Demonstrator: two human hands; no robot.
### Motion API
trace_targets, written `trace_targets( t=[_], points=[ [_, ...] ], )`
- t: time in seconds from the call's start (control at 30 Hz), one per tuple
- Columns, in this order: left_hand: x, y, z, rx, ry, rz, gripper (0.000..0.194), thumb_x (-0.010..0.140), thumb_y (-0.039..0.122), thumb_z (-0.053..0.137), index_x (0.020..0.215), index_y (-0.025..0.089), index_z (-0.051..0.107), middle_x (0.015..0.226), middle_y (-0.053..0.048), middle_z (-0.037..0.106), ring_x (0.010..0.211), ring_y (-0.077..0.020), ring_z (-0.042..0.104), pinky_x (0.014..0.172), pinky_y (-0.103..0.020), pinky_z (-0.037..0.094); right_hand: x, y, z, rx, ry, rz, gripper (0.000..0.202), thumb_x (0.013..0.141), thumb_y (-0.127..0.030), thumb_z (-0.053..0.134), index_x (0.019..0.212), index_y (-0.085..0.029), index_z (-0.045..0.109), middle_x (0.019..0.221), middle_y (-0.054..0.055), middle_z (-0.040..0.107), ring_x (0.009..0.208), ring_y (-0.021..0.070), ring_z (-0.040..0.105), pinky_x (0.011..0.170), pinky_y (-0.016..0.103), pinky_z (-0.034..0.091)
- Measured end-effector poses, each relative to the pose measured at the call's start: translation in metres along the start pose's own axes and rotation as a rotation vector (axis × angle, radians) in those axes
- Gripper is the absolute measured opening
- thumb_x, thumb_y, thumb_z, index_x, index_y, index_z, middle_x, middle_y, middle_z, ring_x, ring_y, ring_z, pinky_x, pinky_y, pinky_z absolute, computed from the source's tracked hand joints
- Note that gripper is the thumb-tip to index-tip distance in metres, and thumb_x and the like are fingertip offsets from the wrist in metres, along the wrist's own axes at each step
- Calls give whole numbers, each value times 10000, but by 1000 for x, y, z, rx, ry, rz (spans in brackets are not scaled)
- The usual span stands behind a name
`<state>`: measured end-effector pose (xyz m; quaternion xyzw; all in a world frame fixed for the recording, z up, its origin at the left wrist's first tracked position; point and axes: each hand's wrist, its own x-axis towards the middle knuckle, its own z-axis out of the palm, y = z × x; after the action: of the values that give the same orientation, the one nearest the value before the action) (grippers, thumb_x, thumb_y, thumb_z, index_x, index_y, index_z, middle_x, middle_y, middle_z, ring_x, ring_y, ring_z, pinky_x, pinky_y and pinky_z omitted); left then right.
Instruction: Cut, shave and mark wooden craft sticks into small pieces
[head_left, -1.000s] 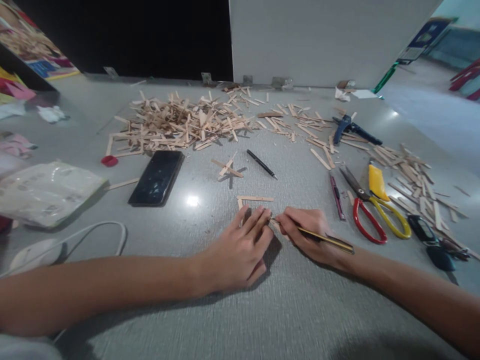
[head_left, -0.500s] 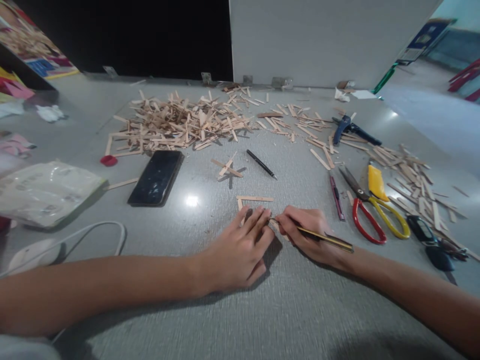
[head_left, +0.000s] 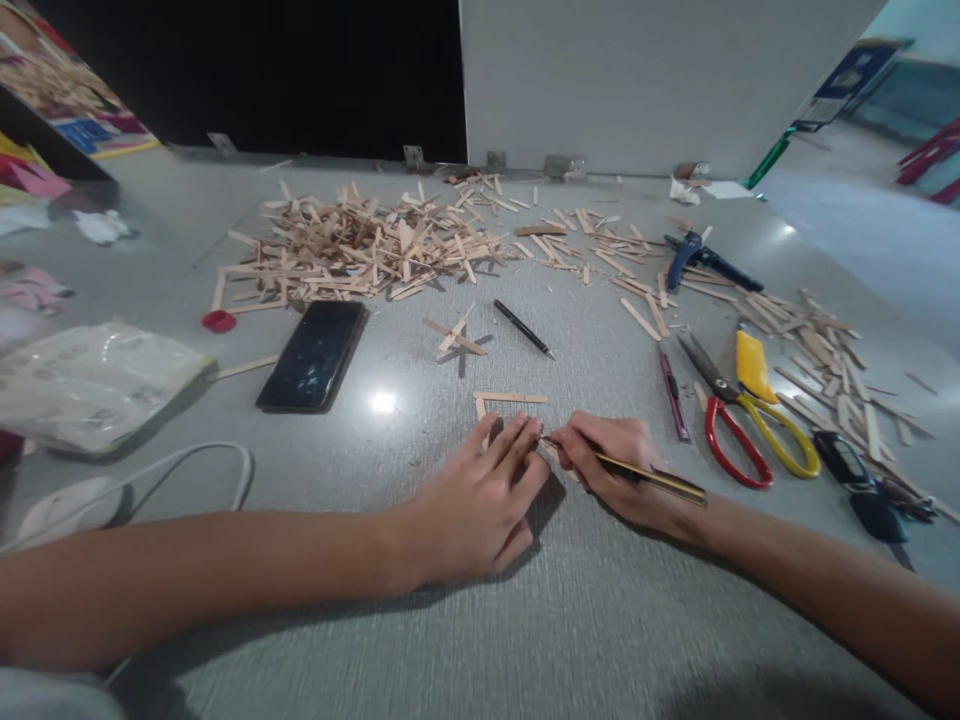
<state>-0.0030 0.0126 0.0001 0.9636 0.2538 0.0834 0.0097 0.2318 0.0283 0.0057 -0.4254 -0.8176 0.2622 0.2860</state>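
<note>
My left hand (head_left: 484,495) lies in the middle of the grey table, fingers bent and pressing popsicle sticks down. From under its fingertips a corner of popsicle sticks (head_left: 511,398) reaches out, one stick lying crosswise at the top. My right hand (head_left: 607,460) is closed around a slim black-and-yellow pencil (head_left: 652,478). Its tip meets a stick close to my left fingertips. Part of another popsicle stick (head_left: 551,452) shows between the hands; the rest is covered by my fingers. Beyond them lie crossed sticks (head_left: 457,338) and a black pen (head_left: 523,329).
A heap of popsicle sticks (head_left: 375,240) lies at the back, with more scattered rightward. Scissors with red and yellow handles (head_left: 739,470), a purple cutter (head_left: 675,395), a blue-handled tool (head_left: 684,262) and keys (head_left: 900,498) lie right. A phone (head_left: 313,355) and plastic bag (head_left: 97,385) lie left.
Almost nothing differs. Both hands stay in place, and the pencil tip remains beside my left fingertips.
</note>
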Motion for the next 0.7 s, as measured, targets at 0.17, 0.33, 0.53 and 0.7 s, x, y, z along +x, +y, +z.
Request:
trace_targets(
  t=[0.17, 0.33, 0.53, 0.7],
  points=[
    [0, 0, -2, 14, -11, -1, 488, 1015, 337, 538, 1386, 23, 576, 1570, -343, 570, 1510, -465, 530, 1226, -624, 409, 1, -1, 1, 12, 14, 0, 427, 1159, -342, 432, 752, -236, 506, 549, -69, 523, 460, 102, 499, 520, 250, 401],
    [1, 0, -2, 9, -10, -1, 482, 1011, 332, 541, 1377, 21, 579, 1568, -347, 569, 1507, -467, 533, 1221, -623, 414, 0, 0, 2, 6, 12, 2, 430, 1164, -349, 421, 760, -233, 511, 558, -65, 530, 466, 101, 501, 521, 251, 398],
    [1, 0, 0, 7, -8, 5, 492, 1023, 329, 521, 1389, 4, 569, 1570, -361, 556, 1507, -480, 527, 1217, -639, 411, -1, 2, 2, 5, 24, -40, 427, 1167, -334, 424, 764, -229, 518, 565, -69, 515, 464, 97, 492, 506, 242, 382],
    [1, -1, -2, 28, -8, 17, 498, 1020, 337, 517, 1382, -1, 570, 1561, -363, 565, 1495, -491, 538, 1199, -641, 438, -1, 2, 1, -4, 39, -47, 429, 1165, -328, 432, 754, -229, 507, 573, -72, 505, 458, 89, 477, 501, 235, 373]
  ],
)
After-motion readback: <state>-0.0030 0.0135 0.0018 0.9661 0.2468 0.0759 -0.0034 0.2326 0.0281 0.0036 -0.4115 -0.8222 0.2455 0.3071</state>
